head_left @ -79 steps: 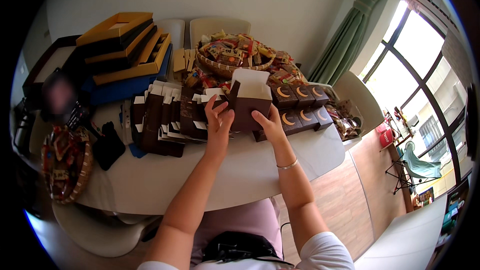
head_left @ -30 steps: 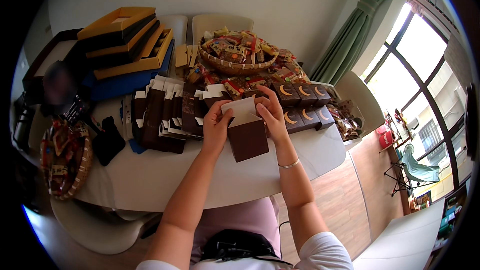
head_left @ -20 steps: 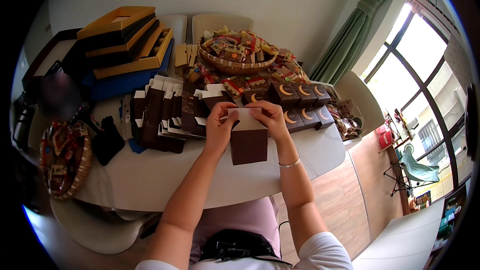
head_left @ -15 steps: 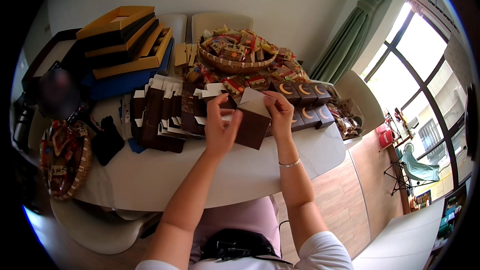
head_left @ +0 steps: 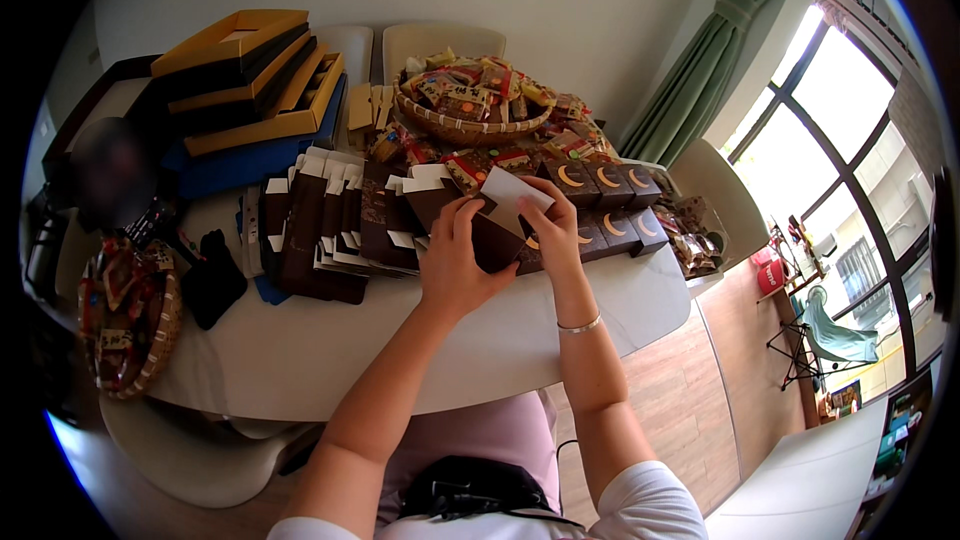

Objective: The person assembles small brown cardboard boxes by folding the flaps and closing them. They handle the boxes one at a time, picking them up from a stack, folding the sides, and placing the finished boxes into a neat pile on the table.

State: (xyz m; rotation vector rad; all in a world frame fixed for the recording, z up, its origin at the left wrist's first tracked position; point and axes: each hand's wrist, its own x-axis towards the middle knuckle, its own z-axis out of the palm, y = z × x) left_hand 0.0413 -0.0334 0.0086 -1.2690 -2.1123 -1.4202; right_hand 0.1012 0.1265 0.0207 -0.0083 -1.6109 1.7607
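Note:
Above the table I hold a small dark brown cardboard box (head_left: 490,242) with its pale inner flap (head_left: 515,190) standing up at the top. My left hand (head_left: 455,258) is wrapped round the box's left side, fingers over its upper edge and thumb along the bottom. On the other side, my right hand (head_left: 553,230) grips the box near the flap, its fingers bent against the pale card. Left of the box lies a row of flattened brown cartons (head_left: 345,220) with white tabs. Just right of it stand folded brown boxes (head_left: 606,182) with a crescent on them.
Behind the boxes, a wicker basket (head_left: 470,128) is heaped with wrapped snacks. Yellow and black trays (head_left: 250,90) are stacked at the far left, near a smaller snack basket (head_left: 165,315). More packets (head_left: 695,230) lie at the right. The white table's (head_left: 290,360) curved edge is close to me.
My left hand has shifted round the box, its fingers now over the top. The box has tilted, and its pale flap stands more upright beside my right fingers.

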